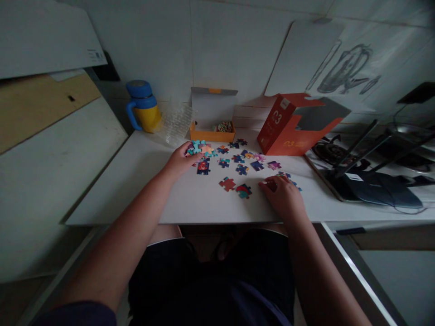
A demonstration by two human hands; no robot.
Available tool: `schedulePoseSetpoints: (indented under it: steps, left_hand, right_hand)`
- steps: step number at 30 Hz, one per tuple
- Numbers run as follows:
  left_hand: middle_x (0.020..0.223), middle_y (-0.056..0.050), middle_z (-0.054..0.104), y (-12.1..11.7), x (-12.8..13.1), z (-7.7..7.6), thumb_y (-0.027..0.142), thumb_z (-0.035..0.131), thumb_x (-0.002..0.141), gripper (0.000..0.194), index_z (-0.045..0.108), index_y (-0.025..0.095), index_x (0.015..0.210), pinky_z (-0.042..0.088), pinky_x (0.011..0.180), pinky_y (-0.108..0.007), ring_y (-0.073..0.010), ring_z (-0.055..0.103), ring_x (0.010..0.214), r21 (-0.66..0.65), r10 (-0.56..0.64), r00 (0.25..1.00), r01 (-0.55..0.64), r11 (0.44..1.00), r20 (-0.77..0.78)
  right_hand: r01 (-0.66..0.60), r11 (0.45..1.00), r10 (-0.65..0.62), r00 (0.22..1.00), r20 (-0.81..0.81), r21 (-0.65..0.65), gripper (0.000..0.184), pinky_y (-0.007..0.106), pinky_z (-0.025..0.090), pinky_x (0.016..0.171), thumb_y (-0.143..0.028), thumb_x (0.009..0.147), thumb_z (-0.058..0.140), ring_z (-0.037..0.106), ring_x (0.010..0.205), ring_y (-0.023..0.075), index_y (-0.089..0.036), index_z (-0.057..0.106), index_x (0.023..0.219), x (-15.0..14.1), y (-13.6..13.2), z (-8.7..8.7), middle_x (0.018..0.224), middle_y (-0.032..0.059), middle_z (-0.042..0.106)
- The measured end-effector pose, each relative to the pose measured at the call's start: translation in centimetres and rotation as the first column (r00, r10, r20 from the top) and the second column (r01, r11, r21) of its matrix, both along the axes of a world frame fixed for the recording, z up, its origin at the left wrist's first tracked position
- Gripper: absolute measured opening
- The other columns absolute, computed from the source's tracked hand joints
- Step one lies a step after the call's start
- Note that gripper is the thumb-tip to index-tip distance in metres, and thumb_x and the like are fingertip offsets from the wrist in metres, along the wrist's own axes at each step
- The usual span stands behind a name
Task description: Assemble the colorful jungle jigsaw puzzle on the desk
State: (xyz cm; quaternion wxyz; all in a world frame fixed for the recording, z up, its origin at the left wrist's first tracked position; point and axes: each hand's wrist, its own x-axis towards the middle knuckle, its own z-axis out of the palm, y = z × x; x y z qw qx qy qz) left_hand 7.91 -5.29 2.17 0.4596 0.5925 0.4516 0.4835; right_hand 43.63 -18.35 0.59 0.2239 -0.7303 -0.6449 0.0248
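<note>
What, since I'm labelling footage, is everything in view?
jigsaw pieces: over 12, multicoloured, countertop
countertop: 1, white, centre
lidded jug: 1, blue and yellow, left
bubble wrap: 1, clear, beside jug
open carton: 1, orange, behind pieces
box: 1, red, right
appliance picture: 1, grey, wall
tiled wall: 1, pale, rear
router: 1, black, right
burner: 1, black, behind router
boards: several, white/brown, left
shorts: 1, black, bottom
left hand: 1, bare, touching pieces
right hand: 1, bare, among pieces

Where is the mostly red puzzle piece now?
In the head view, the mostly red piece lies between the left hand and right hand, just left of a teal-red piece.
</note>
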Motion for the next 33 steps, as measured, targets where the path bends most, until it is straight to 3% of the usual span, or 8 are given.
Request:
schedulePoseSetpoints:
  steps: [4,9,11,15,19,23,27,33]
  left_hand:
    - [0.111,-0.007,0.076,0.0,0.0,0.2,0.047,0.088,0.077,0.045,0.067,0.022,0.109,0.061,0.068,-0.028,-0.0221,0.073,0.094,-0.011,0.018,1.0,-0.018,1.0,0.008]
    - [0.108,-0.007,0.076,0.2,-0.3,0.2,0.048,0.088,0.075,0.046,0.066,0.022,0.106,0.058,0.062,-0.026,-0.0216,0.073,0.091,-0.019,0.02,0.999,-0.019,1.0,0.036]
    - [0.107,-0.007,0.075,0.2,-0.3,0.2,0.048,0.088,0.075,0.045,0.066,0.022,0.105,0.058,0.062,-0.026,-0.0214,0.073,0.09,-0.015,0.021,0.999,-0.02,1.0,0.035]
    - [0.107,-0.007,0.076,0.1,-0.3,0.2,0.049,0.088,0.077,0.046,0.066,0.022,0.106,0.059,0.063,-0.027,-0.0222,0.073,0.093,-0.008,0.013,1.0,-0.013,1.0,0.023]
    - [0.11,-0.007,0.076,0.1,-0.2,0.1,0.048,0.088,0.078,0.046,0.066,0.022,0.108,0.06,0.065,-0.026,-0.0228,0.073,0.096,-0.007,0.02,1.0,-0.02,1.0,0.015]
    - [0.113,-0.007,0.077,0.3,-0.2,0.0,0.048,0.087,0.076,0.049,0.066,0.022,0.112,0.059,0.064,-0.026,-0.0238,0.074,0.099,-0.009,0.031,0.999,-0.031,0.999,0.005]
    - [0.114,-0.008,0.077,0.4,-0.3,0.0,0.048,0.086,0.076,0.049,0.067,0.022,0.112,0.058,0.063,-0.025,-0.0239,0.075,0.098,-0.015,0.034,0.999,-0.035,0.999,-0.01]
    - [0.111,-0.007,0.076,0.2,-0.2,0.2,0.045,0.086,0.077,0.044,0.067,0.022,0.11,0.056,0.062,-0.025,-0.0223,0.074,0.094,-0.01,0.02,1.0,-0.019,1.0,0.003]
  right_hand:
    - [0.018,1.0,-0.019,0.999,0.05,0.022,0.039,0.045,0.053,0.089,-0.053,0.1,0.061,0.07,0.097,0.0312,-0.02,0.078,0.111,0.2,0.0,-0.4,0.12,0.016,0.073]
    - [-0.062,0.984,0.032,0.984,0.177,0.166,0.042,0.057,0.045,0.112,-0.049,0.103,0.059,0.062,0.123,0.0392,-0.016,0.08,0.118,-0.8,-0.2,-0.9,0.126,0.0205,0.071]
    - [-0.105,0.976,0.071,0.981,0.18,0.189,0.042,0.058,0.044,0.114,-0.049,0.104,0.059,0.061,0.124,0.039,-0.016,0.08,0.119,-1.6,-0.4,-0.8,0.127,0.0203,0.071]
    - [-0.274,0.959,0.262,0.954,0.146,0.068,0.045,0.055,0.049,0.111,-0.057,0.1,0.067,0.062,0.124,0.0385,-0.019,0.08,0.118,-3.2,-1.0,-0.3,0.128,0.0182,0.071]
    - [-0.306,0.952,0.305,0.939,0.157,-0.016,0.053,0.057,0.05,0.111,-0.059,0.094,0.076,0.061,0.127,0.0418,-0.016,0.076,0.125,-3.9,-1.2,-0.2,0.131,0.0198,0.069]
    - [-0.351,0.935,0.355,0.925,0.133,-0.057,0.045,0.057,0.05,0.112,-0.052,0.095,0.075,0.063,0.125,0.0402,-0.017,0.076,0.123,-3.3,-0.8,0.1,0.129,0.0186,0.069]
    - [-0.473,0.874,0.482,0.871,0.089,-0.109,0.037,0.054,0.05,0.114,-0.045,0.094,0.077,0.064,0.125,0.0371,-0.02,0.075,0.121,-2.4,-0.9,1.1,0.131,0.0173,0.066]
    - [-0.583,0.783,0.596,0.803,-0.007,-0.218,0.042,0.056,0.048,0.117,-0.041,0.087,0.086,0.063,0.127,0.0342,-0.031,0.076,0.127,-1.9,-1.7,2.4,0.14,0.0121,0.062]
